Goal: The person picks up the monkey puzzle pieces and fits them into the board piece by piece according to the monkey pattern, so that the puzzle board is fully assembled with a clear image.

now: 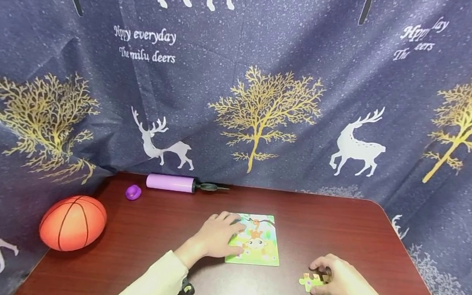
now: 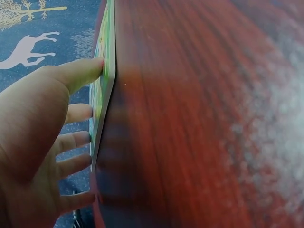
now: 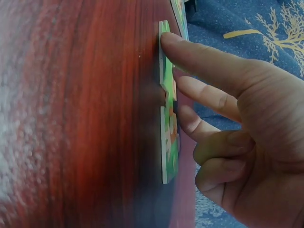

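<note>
A square picture puzzle [image 1: 266, 251] with a cartoon monkey lies on the table. Resting on its left side is my left hand [image 1: 220, 236], with the fingers spread; the left wrist view shows the thumb and fingertips touching the puzzle's surface [image 2: 101, 90]. To the right, my right hand [image 1: 344, 281] holds green jigsaw puzzle pieces [image 1: 309, 283] between thumb and fingers, apart from the square puzzle. In the right wrist view the thumb touches one end of these pieces [image 3: 167, 161], while the last two fingers are curled in. How many pieces are joined there I cannot tell.
An orange basketball-patterned ball [image 1: 72, 223] sits at the table's left edge. Along the back lie a lilac hand pump [image 1: 171, 183] with a black nozzle and a small purple object [image 1: 133, 192]. Behind the brown table [image 1: 322, 220] hangs a dark blue cloth [image 1: 228, 48].
</note>
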### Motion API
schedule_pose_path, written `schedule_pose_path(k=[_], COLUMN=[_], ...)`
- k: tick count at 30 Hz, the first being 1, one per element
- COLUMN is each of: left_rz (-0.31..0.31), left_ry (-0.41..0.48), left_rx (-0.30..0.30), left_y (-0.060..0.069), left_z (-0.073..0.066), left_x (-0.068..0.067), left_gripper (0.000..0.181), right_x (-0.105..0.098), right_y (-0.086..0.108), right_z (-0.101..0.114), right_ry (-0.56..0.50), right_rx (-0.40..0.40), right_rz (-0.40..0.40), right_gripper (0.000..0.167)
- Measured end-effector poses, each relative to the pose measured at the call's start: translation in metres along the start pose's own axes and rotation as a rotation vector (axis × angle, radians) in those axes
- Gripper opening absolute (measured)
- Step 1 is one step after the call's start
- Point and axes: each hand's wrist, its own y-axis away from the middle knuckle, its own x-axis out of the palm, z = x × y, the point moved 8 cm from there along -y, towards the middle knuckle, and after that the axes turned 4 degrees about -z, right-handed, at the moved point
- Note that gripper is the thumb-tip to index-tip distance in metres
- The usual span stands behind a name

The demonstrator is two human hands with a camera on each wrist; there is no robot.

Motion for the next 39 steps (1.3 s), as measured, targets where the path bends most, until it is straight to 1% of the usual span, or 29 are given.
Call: schedule_pose_path(k=[4,7,12,19,22,25,33,39], left_rz=[0.011,0.020,0.021,0.034,0.028,0.023,0.020,0.026], left_ry=[0.015,0.017,0.006,0.005,0.009,0.016,0.024,0.025], left_rx=[-0.004,-0.008,-0.004,-0.009,-0.009,-0.008,-0.008,-0.010], left_y=[0.000,0.001,0.001,0.001,0.001,0.001,0.002,0.002], left_z=[0.001,0.002,0.001,0.001,0.002,0.002,0.001,0.001], left_x=[0.003,0.004,0.005,0.006,0.006,0.005,0.004,0.003], left_gripper=[0.066,0.067,0.067,0.067,0.067,0.067,0.068,0.067], right_x=[0.003,0.004,0.004,0.006,0.006,0.006,0.008,0.008], right_y=[-0.002,-0.002,0.000,-0.001,-0.002,-0.003,-0.005,-0.005], right_z=[0.000,-0.001,0.002,0.004,0.007,0.008,0.009,0.012], right_ry=[-0.037,-0.046,-0.029,-0.026,-0.033,-0.048,-0.088,-0.092], right_rx=[-0.003,0.007,-0.002,-0.028,-0.058,-0.070,-0.043,-0.046], right_rz=[0.032,0.053,0.055,0.042,0.038,0.043,0.086,0.075], right_gripper=[0.034,0.031,0.034,0.046,0.045,0.041,0.039,0.041])
